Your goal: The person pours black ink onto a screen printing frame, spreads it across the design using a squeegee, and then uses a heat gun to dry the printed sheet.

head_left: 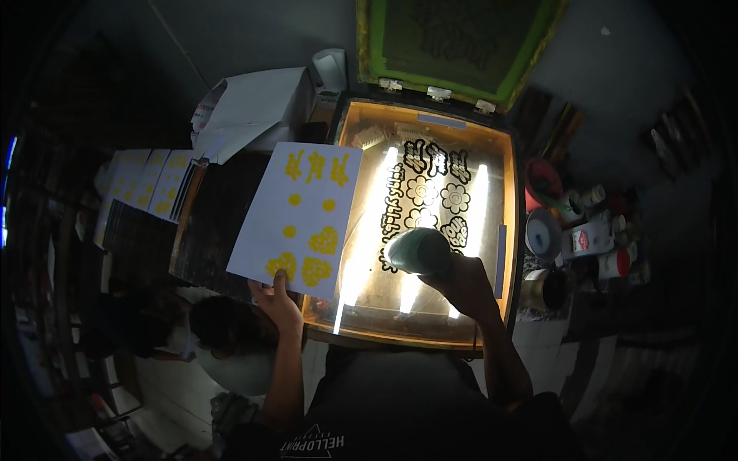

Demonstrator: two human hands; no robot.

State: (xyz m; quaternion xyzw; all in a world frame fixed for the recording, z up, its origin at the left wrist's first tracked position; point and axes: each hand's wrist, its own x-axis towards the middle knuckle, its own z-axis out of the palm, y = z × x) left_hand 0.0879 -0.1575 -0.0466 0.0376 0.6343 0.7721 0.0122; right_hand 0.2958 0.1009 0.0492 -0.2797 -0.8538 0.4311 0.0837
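Observation:
At its lower edge, my left hand (pixel 278 303) grips a white paper sheet (pixel 265 207) printed with yellow shapes. The sheet overlaps the left side of a lit glass-topped box (pixel 369 311) with a wooden frame. Over the glass, my right hand (pixel 465 288) is closed round a dark green barrel-shaped tool that looks like a hair dryer (pixel 419 251). A thin dark line like a cord hangs below that wrist. Black outlined flowers and lettering (pixel 455 198) lie on the bright glass, partly hidden by the tool.
A green screen frame (pixel 461 46) stands raised on hinge clamps (pixel 438 94) at the back. Jars and tubs (pixel 544 234) crowd the right side. Yellow-printed sheets (pixel 138 180) lie at left, near a large folded paper (pixel 254 107). Another person (pixel 231 338) is at lower left.

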